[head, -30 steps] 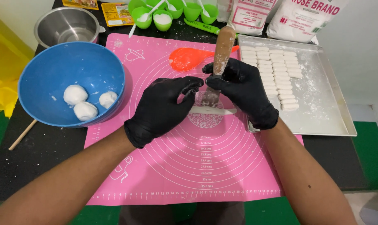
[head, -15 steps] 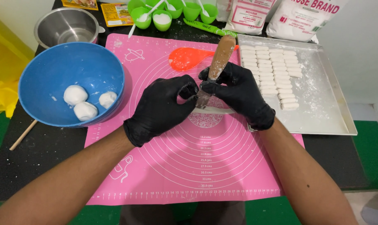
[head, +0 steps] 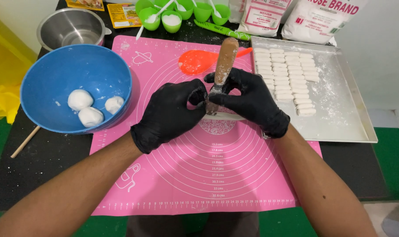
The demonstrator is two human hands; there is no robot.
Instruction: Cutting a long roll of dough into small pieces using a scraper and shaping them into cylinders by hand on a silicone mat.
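the right hand [head: 252, 98] grips a stiff wooden-handled knife [head: 220, 72] while the left hand [head: 171, 114] pinches the soft, sticky dough strip [head: 228, 116].

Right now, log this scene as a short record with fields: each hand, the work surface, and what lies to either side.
left hand: black glove, fingers at the white dough strip
right hand: black glove, grips a wooden-handled tool over the strip
surface: pink baking mat
left side: blue bowl with three dough balls
right side: metal tray with rows of cut dough pieces
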